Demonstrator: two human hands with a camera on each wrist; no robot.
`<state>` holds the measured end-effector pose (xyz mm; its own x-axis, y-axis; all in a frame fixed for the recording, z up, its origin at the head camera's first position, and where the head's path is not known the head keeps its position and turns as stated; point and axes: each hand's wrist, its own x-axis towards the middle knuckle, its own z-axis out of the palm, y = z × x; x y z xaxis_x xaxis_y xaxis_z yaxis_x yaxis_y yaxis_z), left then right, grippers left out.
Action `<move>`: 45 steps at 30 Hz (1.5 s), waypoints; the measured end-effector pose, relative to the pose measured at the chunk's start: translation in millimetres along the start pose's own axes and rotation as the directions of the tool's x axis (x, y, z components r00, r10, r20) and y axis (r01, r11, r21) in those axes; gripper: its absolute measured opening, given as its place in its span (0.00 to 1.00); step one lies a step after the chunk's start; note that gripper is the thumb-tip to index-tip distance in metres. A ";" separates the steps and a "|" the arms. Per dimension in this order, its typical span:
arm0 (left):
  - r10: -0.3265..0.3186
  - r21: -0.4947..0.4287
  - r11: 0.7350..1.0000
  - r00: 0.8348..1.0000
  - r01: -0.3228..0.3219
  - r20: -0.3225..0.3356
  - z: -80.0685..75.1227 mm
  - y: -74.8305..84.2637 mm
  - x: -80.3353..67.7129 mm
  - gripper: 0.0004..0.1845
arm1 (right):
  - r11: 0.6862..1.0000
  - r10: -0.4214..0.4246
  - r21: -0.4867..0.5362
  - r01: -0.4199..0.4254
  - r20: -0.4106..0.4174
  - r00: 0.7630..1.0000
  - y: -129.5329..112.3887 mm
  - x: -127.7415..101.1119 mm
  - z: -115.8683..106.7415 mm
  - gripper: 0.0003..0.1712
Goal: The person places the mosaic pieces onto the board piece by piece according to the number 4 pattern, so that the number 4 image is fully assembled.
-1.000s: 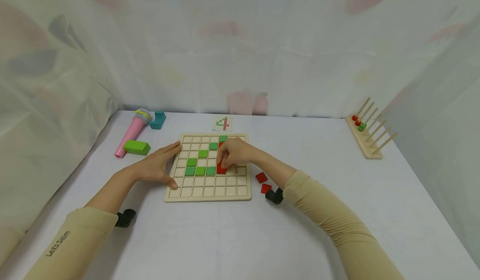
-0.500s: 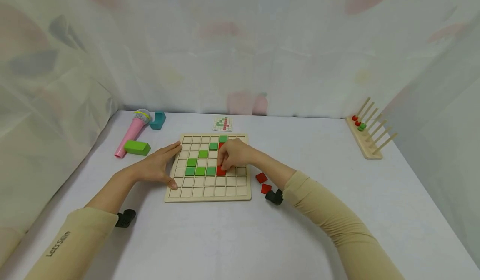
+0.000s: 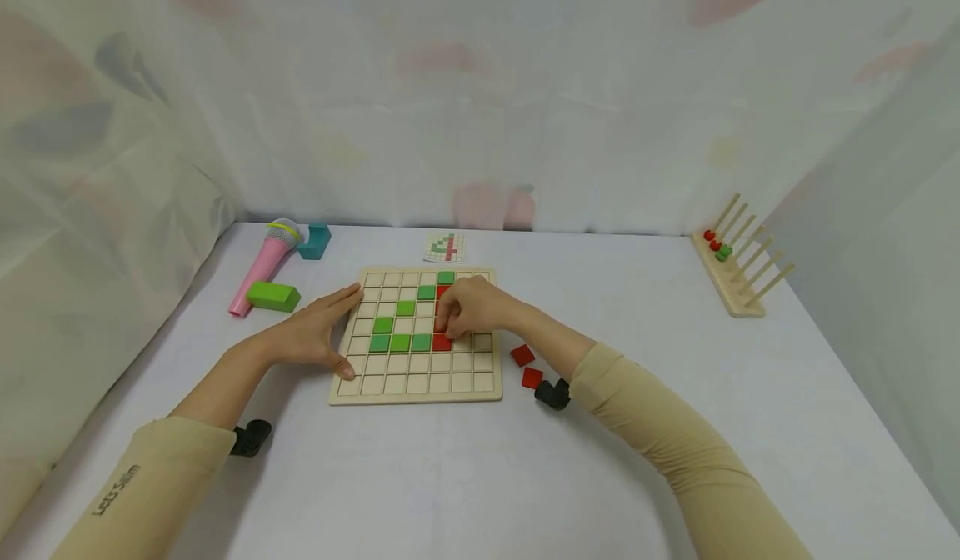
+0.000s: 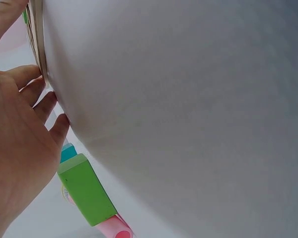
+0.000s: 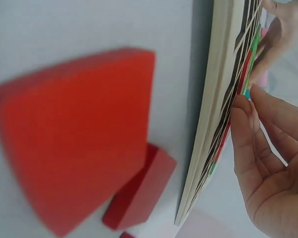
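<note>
The wooden grid board (image 3: 408,383) lies on the table, with green tiles (image 3: 401,342) in a stepped shape and a column of red ones. My left hand (image 3: 311,328) rests along the board's left edge, fingers and thumb spread; in the left wrist view its fingertips touch the rim. My right hand (image 3: 474,306) is over the red column, partly hiding it. Its fingertips (image 5: 241,103) touch the row of tiles, just above the lowest red tile (image 3: 442,342), which lies flat in its square. No tile shows lifted in this hand. Two loose red tiles (image 3: 522,355) lie right of the board.
A small pattern card (image 3: 446,247) lies behind the board. To the left are a pink toy microphone (image 3: 266,264), a green block (image 3: 273,296) and a teal block (image 3: 315,241). A wooden peg stand (image 3: 731,281) with red and green beads stands at far right.
The lowest red tile, tilted under my right fingers a second ago, now sits flat in its square. My right fingertips have shifted slightly up and right. The left hand has stayed put.
</note>
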<state>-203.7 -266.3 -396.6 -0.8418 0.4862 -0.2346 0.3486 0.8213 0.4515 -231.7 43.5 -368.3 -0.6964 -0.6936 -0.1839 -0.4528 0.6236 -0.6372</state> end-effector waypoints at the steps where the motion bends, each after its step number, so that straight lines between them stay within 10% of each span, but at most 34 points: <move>1: 0.002 -0.002 1.000 1.000 -0.002 0.000 0.0 0.0 0.1 0.74 | 1.000 -0.001 0.000 0.001 -0.002 1.000 1.4 -0.9 -0.8 0.05; 24: -0.002 0.001 1.000 1.000 0.002 0.001 0.6 -1.5 0.5 0.74 | 0.997 0.072 0.039 -0.072 0.001 0.997 52.0 -39.2 -34.5 0.08; 45: 0.006 0.009 1.000 1.000 -0.006 0.001 0.1 -0.7 0.8 0.74 | 0.987 0.063 0.127 -0.095 0.236 0.970 93.1 -71.8 -53.5 0.21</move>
<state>-204.5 -266.5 -397.2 -0.8392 0.4913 -0.2332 0.3572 0.8212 0.4450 -253.6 170.7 -374.4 -0.5725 -0.7184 -0.3953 -0.3098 0.6359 -0.7069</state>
